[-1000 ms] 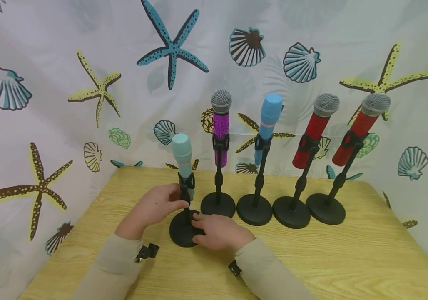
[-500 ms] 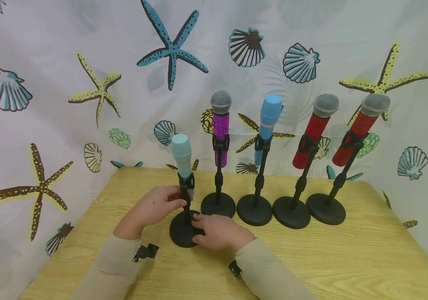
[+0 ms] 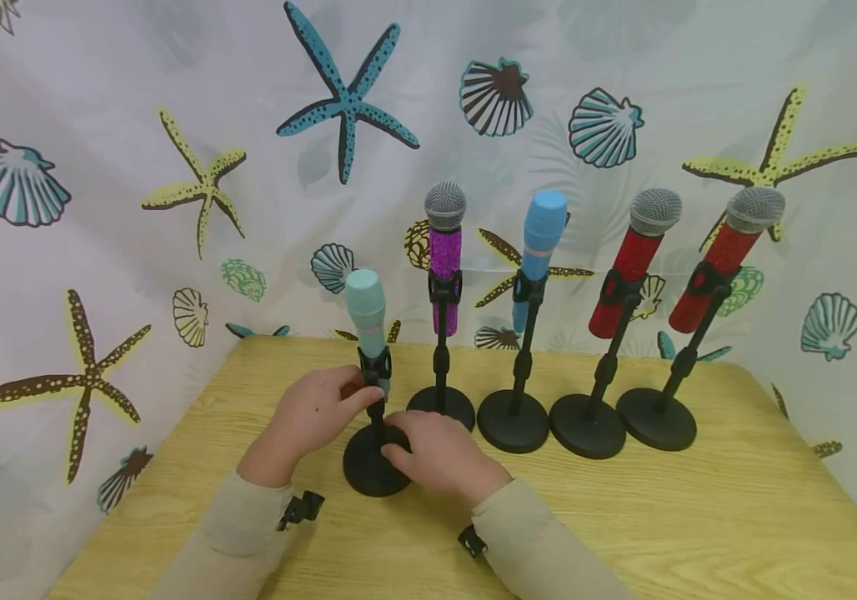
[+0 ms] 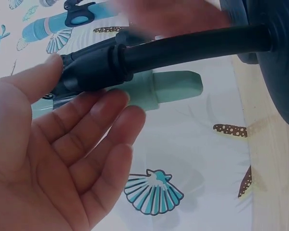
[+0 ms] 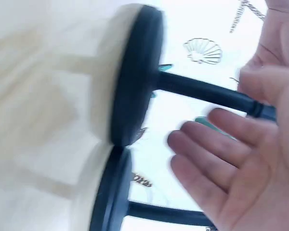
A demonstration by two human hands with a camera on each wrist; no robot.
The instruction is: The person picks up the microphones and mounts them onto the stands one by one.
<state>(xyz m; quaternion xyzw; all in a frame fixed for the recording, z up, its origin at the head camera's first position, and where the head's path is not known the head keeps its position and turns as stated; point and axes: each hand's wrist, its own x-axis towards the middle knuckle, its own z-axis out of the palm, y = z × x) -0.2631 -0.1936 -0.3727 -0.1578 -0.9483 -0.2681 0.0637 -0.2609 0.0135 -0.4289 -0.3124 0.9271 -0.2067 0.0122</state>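
Observation:
A pale teal microphone (image 3: pixel 366 304) leans in the clip of a black desktop microphone stand (image 3: pixel 368 471), leftmost of the row and closer to me than the others. My left hand (image 3: pixel 316 412) grips this stand high up, just under the clip. In the left wrist view its thumb (image 4: pixel 44 72) lies on the black joint, and the curled fingers reach the teal microphone's lower body on the opposite side. My right hand (image 3: pixel 439 450) is low beside the pole, above the round base. Seen from the right wrist, its fingers (image 5: pixel 207 154) are loosely bent and apart from the pole (image 5: pixel 202 91).
Right of that stand, a purple microphone (image 3: pixel 445 254), a blue microphone (image 3: pixel 543 229) and two red microphones (image 3: pixel 631 262) stand on similar black stands with bases close together. The wooden table (image 3: pixel 669 533) ends at a curtain (image 3: pixel 248 67) printed with shells and starfish.
My right hand has lifted from the base towards the pole, its fingers loosening. My left thumb has shifted up to the joint below the clip. The stand has kept its place.

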